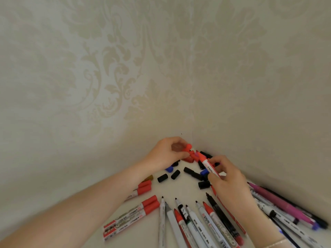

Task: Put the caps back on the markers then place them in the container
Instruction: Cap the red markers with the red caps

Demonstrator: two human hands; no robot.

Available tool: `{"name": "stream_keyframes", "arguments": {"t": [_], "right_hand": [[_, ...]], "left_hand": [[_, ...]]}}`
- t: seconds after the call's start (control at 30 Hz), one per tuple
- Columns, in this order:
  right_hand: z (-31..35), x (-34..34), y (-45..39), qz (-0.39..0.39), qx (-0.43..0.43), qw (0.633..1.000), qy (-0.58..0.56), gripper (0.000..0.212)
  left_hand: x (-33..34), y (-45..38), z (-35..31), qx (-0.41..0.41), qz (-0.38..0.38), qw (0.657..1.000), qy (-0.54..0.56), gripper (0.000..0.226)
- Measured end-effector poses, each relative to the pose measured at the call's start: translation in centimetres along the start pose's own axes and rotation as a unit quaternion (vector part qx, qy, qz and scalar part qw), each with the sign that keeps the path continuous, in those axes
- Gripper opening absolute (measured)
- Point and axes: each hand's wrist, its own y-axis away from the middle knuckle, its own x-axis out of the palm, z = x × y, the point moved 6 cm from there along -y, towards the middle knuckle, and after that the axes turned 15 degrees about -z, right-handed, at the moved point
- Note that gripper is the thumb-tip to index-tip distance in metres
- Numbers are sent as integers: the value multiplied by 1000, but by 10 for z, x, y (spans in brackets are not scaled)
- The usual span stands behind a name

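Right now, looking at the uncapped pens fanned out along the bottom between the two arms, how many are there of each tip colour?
Dark-tipped markers: 5
Red-tipped markers: 2
Grey-tipped marker: 1
Total: 8 uncapped in the fan, as far as the blur lets me tell.

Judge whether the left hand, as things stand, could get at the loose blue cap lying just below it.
Probably yes. The blue cap lies uncovered right beside the left hand, but its fingers already hold a red cap, so that would need setting down or fitting first.
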Motion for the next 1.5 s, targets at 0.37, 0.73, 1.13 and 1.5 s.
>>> {"name": "stream_keyframes", "arguments": {"t": [0.37,0.73,1.13,1.5], "right_hand": [[-2,7,4,22,-10,999,-22,37],[1,6,5,33,-22,999,2,33],[3,-1,3,-13,-47,998,-38,29],[13,3,12,-35,-60,997,-24,23]], "left_hand": [[11,18,10,-280,20,906,316,30],[12,19,2,-228,13,952,202,31],[18,25,-13,-240,122,944,190,15],[20,43,-12,-216,72,948,222,23]]}}
